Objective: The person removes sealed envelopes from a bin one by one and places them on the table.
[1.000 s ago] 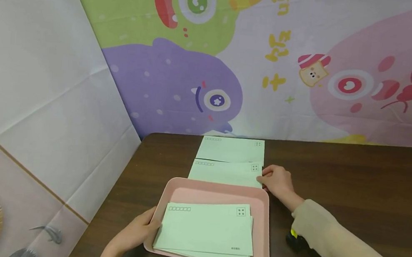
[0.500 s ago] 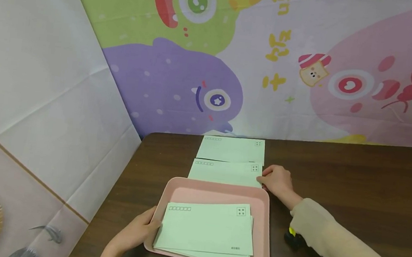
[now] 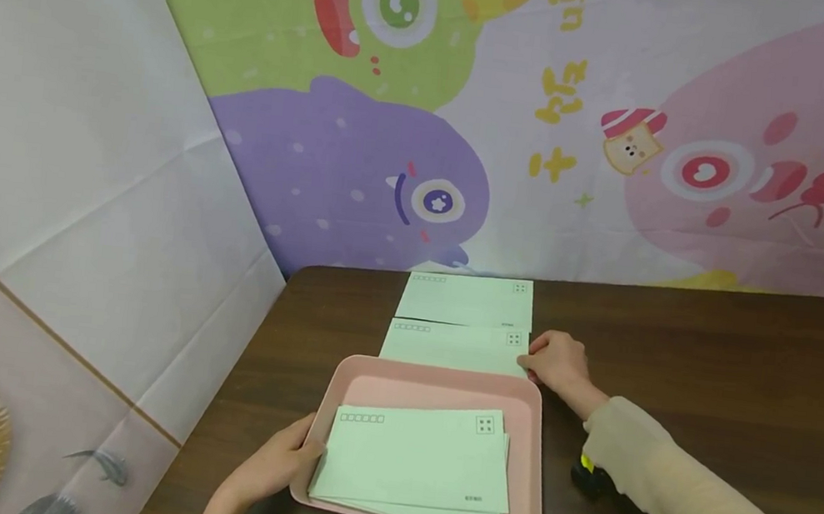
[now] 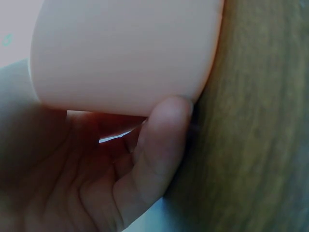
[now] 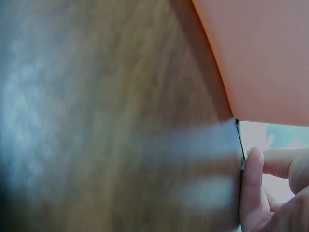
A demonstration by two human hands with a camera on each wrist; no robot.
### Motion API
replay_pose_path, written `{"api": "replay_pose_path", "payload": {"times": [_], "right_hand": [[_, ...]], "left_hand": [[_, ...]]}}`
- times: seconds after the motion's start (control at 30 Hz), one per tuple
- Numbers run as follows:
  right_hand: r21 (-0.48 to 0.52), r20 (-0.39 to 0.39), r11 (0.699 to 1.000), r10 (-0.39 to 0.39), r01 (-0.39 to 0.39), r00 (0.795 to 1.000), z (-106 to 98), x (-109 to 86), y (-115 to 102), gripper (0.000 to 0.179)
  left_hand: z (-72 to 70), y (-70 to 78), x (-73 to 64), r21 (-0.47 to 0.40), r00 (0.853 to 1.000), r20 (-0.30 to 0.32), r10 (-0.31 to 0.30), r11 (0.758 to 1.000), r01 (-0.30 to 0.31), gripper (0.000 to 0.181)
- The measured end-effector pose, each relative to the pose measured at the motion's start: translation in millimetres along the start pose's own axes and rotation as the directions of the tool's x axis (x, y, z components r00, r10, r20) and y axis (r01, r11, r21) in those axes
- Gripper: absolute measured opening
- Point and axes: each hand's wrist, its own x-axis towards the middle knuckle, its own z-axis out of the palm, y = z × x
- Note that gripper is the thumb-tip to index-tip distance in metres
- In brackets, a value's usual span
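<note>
In the head view a pink tray [image 3: 532, 437] sits near the front of the table, with several pale green envelopes [image 3: 413, 458] stacked in it. My left hand [image 3: 273, 464] grips the tray's left side; the left wrist view shows its fingers [image 4: 166, 125] against the tray wall [image 4: 130, 53]. Beyond the tray lies another pale envelope [image 3: 448, 346], its near part hidden behind the tray rim. My right hand [image 3: 559, 363] pinches this envelope's right edge, thumb on top. A further envelope [image 3: 463, 300] lies flat just behind it, by the wall.
The dark brown wooden table [image 3: 708, 380] extends to the right. At its back edge hangs a cartoon-printed cloth [image 3: 559, 222]. A pale wall covering [image 3: 89, 173] borders the left side. A black object with a yellow patch [image 3: 588, 477] sits beneath the right sleeve.
The pinched envelope's far edge has settled, so the small print at the farther envelope's lower right now shows. Both hands and the tray keep their places; the view shifts slightly.
</note>
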Motion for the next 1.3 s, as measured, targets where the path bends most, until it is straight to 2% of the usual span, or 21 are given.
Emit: {"api": "replay_pose_path", "payload": {"times": [0.53, 0.73, 0.93, 1.0, 1.1, 1.23, 1.3], "right_hand": [[0.011, 0.002, 1.000, -0.007, 0.007, 1.000, -0.9, -0.1, -1.9, 0.020], [0.054, 0.027, 0.998, -0.037, 0.036, 0.999, -1.0, -1.5, 2.9, 0.023], [0.148, 0.065, 0.987, -0.080, 0.069, 0.995, -4.4, -7.3, 4.7, 0.024], [0.148, 0.073, 0.984, -0.112, 0.100, 0.991, -7.0, -12.1, 3.0, 0.024], [0.091, 0.065, 0.978, -0.196, 0.190, 0.979, -11.4, -21.8, -0.3, 0.021], [-0.021, 0.017, 0.940, -0.341, 0.341, 0.940, -13.1, -37.3, -6.0, 0.014], [-0.072, -0.007, 0.917, -0.394, 0.392, 0.919, -12.4, -45.5, -10.0, 0.012]], "left_hand": [[0.8, 0.3, 1.8, 0.005, 1.000, -0.014, -0.016, 1.000, 0.016, 0.040], [1.7, -0.9, 1.7, 0.009, 1.000, -0.020, -0.016, 1.000, 0.016, 0.039], [1.7, -0.6, 1.4, 0.005, 1.000, -0.013, -0.018, 1.000, 0.018, 0.039], [1.5, -0.2, 1.3, 0.003, 1.000, -0.016, -0.019, 1.000, 0.019, 0.039], [1.4, 0.4, 1.3, 0.000, 1.000, -0.022, -0.018, 1.000, 0.018, 0.039], [1.4, 0.1, 1.0, 0.005, 1.000, -0.021, -0.013, 1.000, 0.014, 0.039], [1.4, 0.0, 0.7, 0.004, 1.000, -0.019, -0.014, 1.000, 0.014, 0.040]]}}
